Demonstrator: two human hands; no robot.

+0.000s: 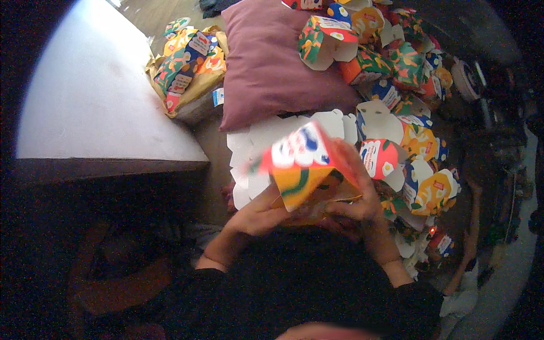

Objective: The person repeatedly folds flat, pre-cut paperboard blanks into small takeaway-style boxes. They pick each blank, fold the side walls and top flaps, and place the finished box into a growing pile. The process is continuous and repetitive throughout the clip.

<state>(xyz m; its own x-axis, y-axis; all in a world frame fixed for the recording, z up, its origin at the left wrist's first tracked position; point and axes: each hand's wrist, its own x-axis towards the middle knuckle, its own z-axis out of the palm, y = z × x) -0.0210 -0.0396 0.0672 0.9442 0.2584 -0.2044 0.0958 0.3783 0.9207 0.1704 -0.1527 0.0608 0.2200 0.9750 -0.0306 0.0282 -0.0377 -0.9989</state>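
Note:
Between my two hands is a small printed cardboard box [309, 167], red, white and yellow with a green stripe, tilted and partly blurred by motion. My left hand [263, 212] grips its lower left side, the fingers partly hidden behind the card. On the opposite side, my right hand [362, 195] curls round the edge with its fingers at the lower opening. Flat white cardboard blanks [241, 161] lie just beyond and beneath the box.
A mauve cushion [272, 68] lies beyond the blanks. Several folded colourful boxes [416, 136] are heaped along the right. At the far left, a brown bag [195, 102] holds more printed cartons beside a white slab-like surface [107, 96]. Other people's arms [127, 286] show at both sides.

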